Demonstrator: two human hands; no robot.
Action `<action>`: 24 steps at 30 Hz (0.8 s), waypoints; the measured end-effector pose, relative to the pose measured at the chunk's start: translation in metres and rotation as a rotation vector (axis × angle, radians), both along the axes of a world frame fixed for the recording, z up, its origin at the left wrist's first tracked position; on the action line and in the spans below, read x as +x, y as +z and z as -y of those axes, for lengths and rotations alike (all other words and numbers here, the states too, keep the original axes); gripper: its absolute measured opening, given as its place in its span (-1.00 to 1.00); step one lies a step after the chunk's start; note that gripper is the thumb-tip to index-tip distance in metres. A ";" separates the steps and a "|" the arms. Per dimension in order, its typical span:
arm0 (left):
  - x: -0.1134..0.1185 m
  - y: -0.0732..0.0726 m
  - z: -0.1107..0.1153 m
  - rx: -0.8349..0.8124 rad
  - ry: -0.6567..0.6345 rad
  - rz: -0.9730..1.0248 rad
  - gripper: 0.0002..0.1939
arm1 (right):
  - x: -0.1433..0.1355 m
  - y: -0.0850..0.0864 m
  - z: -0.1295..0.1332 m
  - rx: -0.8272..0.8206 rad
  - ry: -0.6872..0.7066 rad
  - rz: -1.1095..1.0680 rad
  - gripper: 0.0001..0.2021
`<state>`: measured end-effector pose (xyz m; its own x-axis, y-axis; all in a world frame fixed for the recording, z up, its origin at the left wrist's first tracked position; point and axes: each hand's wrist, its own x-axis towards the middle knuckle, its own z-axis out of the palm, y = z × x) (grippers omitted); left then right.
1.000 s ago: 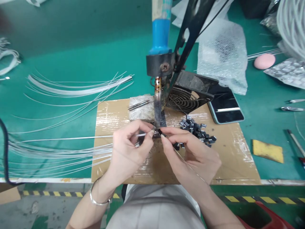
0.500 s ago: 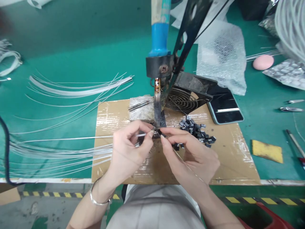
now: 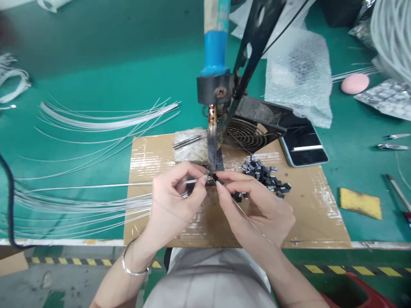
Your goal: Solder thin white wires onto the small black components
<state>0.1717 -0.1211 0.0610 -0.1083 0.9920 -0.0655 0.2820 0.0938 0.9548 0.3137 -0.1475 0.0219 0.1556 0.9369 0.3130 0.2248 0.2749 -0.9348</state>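
Observation:
My left hand (image 3: 175, 201) pinches the end of a thin white wire (image 3: 96, 186) that runs off to the left. Close beside it, my right hand (image 3: 257, 205) pinches a small dark component (image 3: 214, 178) and also trails a fine strand of solder wire (image 3: 253, 222). Both meet right under the tip of a fixed soldering iron (image 3: 212, 145) with a blue handle (image 3: 215, 47), over a taped cardboard mat (image 3: 308, 214). A heap of several small dark components (image 3: 266, 176) lies just right of my right hand's fingers.
Bundles of white wires (image 3: 105, 119) spread over the green bench on the left. A small black fan (image 3: 253, 126), a phone (image 3: 303, 145), bubble wrap (image 3: 298, 68), a pink object (image 3: 355, 83), a yellow sponge (image 3: 360, 203) and tweezers (image 3: 393, 146) lie to the right.

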 end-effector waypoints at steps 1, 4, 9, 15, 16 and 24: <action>0.000 0.000 0.000 0.003 -0.002 -0.007 -0.87 | 0.000 0.000 0.000 0.002 -0.001 0.002 -0.80; 0.000 -0.001 0.000 0.008 -0.003 -0.018 -0.87 | -0.001 0.001 0.000 -0.002 -0.010 -0.003 -0.79; -0.001 0.000 0.001 0.011 -0.013 0.008 -0.86 | -0.001 -0.001 -0.001 0.002 -0.012 -0.015 -0.81; 0.000 0.000 0.000 0.005 -0.010 -0.021 -0.87 | -0.001 -0.001 0.000 0.015 -0.018 0.004 -0.80; 0.000 0.000 0.000 0.005 -0.008 -0.028 -0.88 | -0.001 -0.001 0.000 0.012 -0.018 0.016 -0.80; 0.000 0.001 0.002 0.009 -0.010 -0.026 -0.87 | -0.001 0.001 -0.001 0.021 -0.024 0.034 -0.81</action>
